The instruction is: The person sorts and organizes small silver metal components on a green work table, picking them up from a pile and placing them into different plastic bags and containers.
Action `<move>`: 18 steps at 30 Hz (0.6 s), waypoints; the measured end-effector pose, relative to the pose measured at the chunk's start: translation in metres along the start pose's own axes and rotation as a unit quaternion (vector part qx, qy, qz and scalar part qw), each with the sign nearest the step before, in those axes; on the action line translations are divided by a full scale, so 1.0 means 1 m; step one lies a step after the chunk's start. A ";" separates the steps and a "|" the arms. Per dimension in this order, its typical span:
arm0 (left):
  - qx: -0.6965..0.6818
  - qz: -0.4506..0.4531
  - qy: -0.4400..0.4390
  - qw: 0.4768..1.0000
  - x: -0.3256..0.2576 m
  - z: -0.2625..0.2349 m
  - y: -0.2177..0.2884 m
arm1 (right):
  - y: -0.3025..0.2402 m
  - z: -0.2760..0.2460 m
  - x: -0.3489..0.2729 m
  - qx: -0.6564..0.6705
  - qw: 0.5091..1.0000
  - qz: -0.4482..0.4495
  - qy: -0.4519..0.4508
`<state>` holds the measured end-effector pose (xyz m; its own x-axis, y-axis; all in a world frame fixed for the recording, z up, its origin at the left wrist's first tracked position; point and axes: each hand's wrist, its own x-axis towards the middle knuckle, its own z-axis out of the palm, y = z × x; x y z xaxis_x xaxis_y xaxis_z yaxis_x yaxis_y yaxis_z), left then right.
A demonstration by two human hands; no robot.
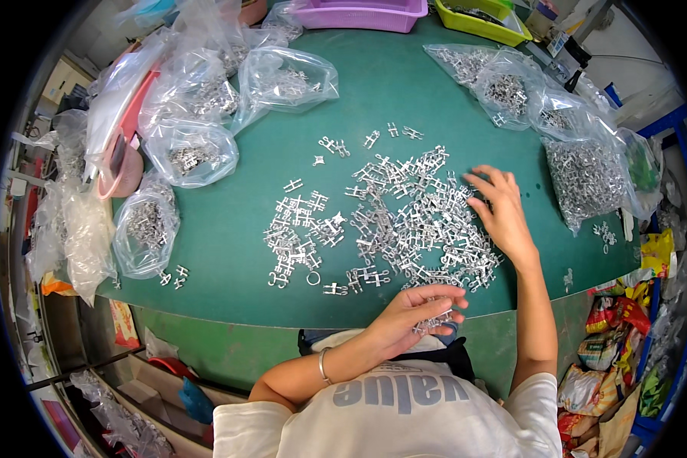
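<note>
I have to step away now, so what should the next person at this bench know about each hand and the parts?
Left hand: cupped at the table's near edge, holding a small bunch of metal parts.
Right hand: fingers spread, resting on the loose pile of metal parts on the green table.
Done: several filled clear bags lie on the left and on the right.
Left: the big loose pile and a smaller cluster beside it are unbagged.

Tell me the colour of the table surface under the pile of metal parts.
Green: the table surface is a plain dark green mat, seen best in the head view, around the silver metal parts.
</note>
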<state>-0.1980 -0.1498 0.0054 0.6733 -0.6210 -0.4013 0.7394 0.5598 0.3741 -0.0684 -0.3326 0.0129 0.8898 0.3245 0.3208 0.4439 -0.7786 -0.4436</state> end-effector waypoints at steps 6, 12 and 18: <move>-0.021 -0.016 -0.022 0.999 -0.002 -0.013 0.001 | 0.001 -0.008 -0.006 -0.041 0.999 0.014 -0.011; 0.007 -0.015 -0.019 1.000 0.000 -0.010 -0.001 | 0.013 -0.011 -0.017 0.354 0.908 0.224 0.011; 0.022 -0.009 -0.022 0.999 -0.002 -0.009 0.000 | -0.008 -0.003 -0.005 0.054 0.994 0.078 -0.050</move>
<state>-0.1996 -0.1436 -0.0009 0.6582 -0.6549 -0.3713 0.7497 0.5245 0.4036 -0.0768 -0.3298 0.0170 0.9522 0.2613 0.1585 0.3043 -0.7636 -0.5695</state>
